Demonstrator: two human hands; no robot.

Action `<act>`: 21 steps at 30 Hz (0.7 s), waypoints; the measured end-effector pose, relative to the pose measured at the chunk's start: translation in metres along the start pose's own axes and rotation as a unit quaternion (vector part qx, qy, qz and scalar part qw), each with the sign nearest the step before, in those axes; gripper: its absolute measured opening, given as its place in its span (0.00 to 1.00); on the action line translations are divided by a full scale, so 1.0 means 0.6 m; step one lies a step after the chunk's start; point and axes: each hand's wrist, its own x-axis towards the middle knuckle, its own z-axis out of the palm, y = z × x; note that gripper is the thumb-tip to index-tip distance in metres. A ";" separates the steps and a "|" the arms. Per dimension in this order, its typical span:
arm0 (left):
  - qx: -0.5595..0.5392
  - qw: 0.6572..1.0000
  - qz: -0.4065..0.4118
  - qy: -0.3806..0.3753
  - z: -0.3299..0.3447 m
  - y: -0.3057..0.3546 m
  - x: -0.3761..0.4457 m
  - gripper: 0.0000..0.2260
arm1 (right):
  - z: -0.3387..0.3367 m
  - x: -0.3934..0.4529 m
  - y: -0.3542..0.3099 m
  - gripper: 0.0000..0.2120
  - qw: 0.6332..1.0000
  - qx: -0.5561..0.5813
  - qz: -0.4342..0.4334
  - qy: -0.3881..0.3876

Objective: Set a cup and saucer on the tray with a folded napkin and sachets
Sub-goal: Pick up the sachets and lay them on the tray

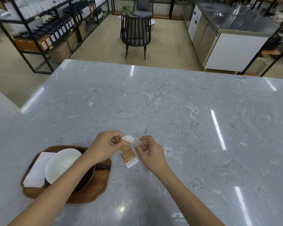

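We see two sachets, orange-brown with white ends; there's print on the white ends but it's too small and blurred for us to read, so no brand. Upper sachet (126, 141) is pinched in our left hand (104, 146), thumb and fingertips closed on its left edge, and it's lifted off the grey marble counter (170, 103). Lower sachet (129, 159) lies flat on the counter just right of the tray, its upper end touching or slightly overlapped by the held one; we cannot tell which. Our right hand (149, 152) is just beside both sachets, fingers curled loosely with thumb and index tips nearly together, gripping nothing that we can make out. Wooden tray (96, 191) sits near the counter's front left. On it: a dark saucer (87, 180) with a white cup (62, 163) on top, cup empty, and a folded white napkin (37, 172) on the left side, its right edge tucked under the cup's rim as seen from above. Our left forearm crosses over the saucer and tray. In the background are shelves of dark bottles (62, 28) with white labels, text unreadable, and a dark chair (136, 35).
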 end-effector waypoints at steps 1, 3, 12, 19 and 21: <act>-0.007 1.000 -0.009 0.018 -0.005 -0.004 -0.004 0.09 | 0.008 -0.005 0.001 0.20 0.997 -0.066 0.022 -0.019; -0.013 0.999 -0.017 0.042 -0.013 -0.008 -0.011 0.09 | 0.026 -0.017 0.000 0.30 0.983 -0.175 0.040 -0.031; -0.038 0.997 -0.030 0.052 -0.011 -0.010 -0.051 0.07 | 0.060 -0.034 -0.005 0.21 0.982 -0.177 0.059 -0.019; -0.072 0.995 -0.025 0.058 -0.009 -0.007 -0.074 0.06 | 0.041 -0.068 -0.006 0.08 0.999 -0.021 0.000 -0.026; -0.074 0.995 -0.033 0.053 -0.006 -0.007 -0.081 0.05 | 0.023 -0.083 -0.014 0.10 0.998 0.047 -0.007 -0.027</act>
